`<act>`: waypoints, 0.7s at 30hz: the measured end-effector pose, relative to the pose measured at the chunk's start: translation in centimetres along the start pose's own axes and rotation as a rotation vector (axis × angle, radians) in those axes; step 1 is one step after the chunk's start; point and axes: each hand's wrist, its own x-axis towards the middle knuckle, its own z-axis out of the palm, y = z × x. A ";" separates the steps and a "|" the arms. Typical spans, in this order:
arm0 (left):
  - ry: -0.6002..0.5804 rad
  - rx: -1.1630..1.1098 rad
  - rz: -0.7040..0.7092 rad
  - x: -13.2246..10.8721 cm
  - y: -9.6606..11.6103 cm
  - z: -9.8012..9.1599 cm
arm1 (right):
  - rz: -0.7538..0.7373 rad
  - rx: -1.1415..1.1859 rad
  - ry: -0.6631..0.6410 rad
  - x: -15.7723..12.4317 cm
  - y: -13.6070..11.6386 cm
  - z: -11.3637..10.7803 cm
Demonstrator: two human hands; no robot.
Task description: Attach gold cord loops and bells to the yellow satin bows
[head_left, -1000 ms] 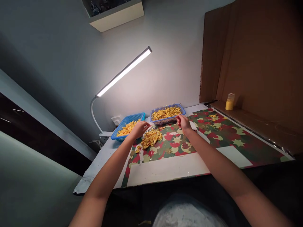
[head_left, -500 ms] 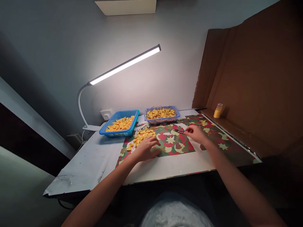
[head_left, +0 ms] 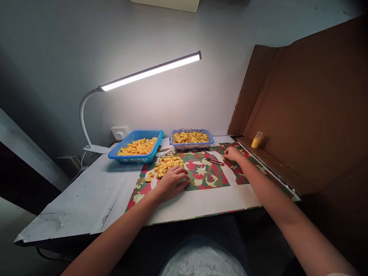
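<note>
L hand (head_left: 172, 182) lies palm-down on patterned sheet (head_left: 201, 171), just beside pile of yellow pieces (head_left: 166, 165). Fingers half-curled, underside hidden, so can't tell if it grips anything. R hand (head_left: 232, 153) sits near red-handled tool (head_left: 214, 161), not touching. Fingers too small to read, grip unclear.

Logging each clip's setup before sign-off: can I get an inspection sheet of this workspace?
Surface: table under white sheeting, with a patterned sheet on top.
Job's things: loose pile of yellow pieces just beyond the left hand; left basket and right basket, both holding yellow pieces.
Clutter: small dark tool; yellow bottle.
Hands: left hand and right hand rest on the patterned sheet; whether they grip anything cannot be told.
Cables: lamp cord near the wall socket.
Surroundings: lit desk lamp; cardboard screen.
</note>
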 end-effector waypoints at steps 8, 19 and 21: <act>0.024 -0.015 -0.058 -0.2 -0.2 -0.5 | -0.019 -0.193 0.029 0.7 -0.9 1.8; 0.075 -0.033 -0.041 -0.3 -1.1 -0.3 | -0.161 0.036 0.200 -1.4 -0.5 1.1; 0.132 -0.090 -0.078 0.1 -1.0 -0.3 | -0.225 0.186 0.206 -1.8 -0.7 0.1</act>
